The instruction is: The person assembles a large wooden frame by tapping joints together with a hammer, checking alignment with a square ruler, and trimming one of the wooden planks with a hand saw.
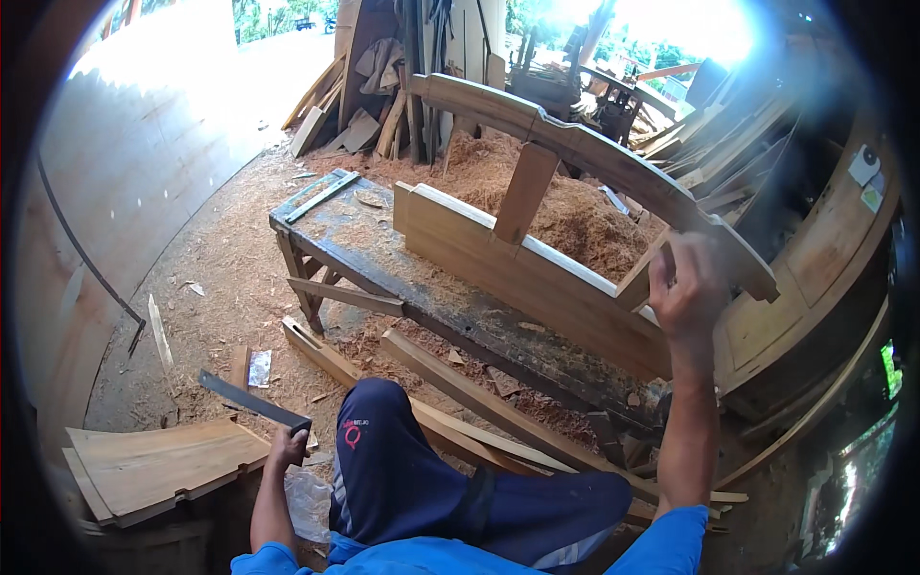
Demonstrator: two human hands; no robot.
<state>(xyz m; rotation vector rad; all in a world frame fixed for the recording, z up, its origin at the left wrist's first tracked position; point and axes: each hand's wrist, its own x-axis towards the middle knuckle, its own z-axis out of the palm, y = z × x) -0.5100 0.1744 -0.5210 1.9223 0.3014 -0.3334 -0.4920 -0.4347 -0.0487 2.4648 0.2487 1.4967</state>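
At the lower left, my left hand (286,448) is closed around the stock of a try square (247,399), its dark blade pointing up and left. My right hand (692,286) is raised at the right end of a wooden frame, fingers curled, in front of the curved top rail (604,144). Whatever those fingers grip is hidden. Below the rail runs a straight, wide board (537,287), joined to it by a short upright (525,192). A second upright (640,278) stands just left of my right hand. The frame is on edge along a worn workbench (383,254).
Long wooden pieces (479,388) lie between my legs and the bench. A flat wooden panel (158,465) rests at the lower left. Sawdust heaps (585,216) rise behind the frame. A panelled wooden piece (786,307) stands at the right, with stacked lumber (719,158) beyond.
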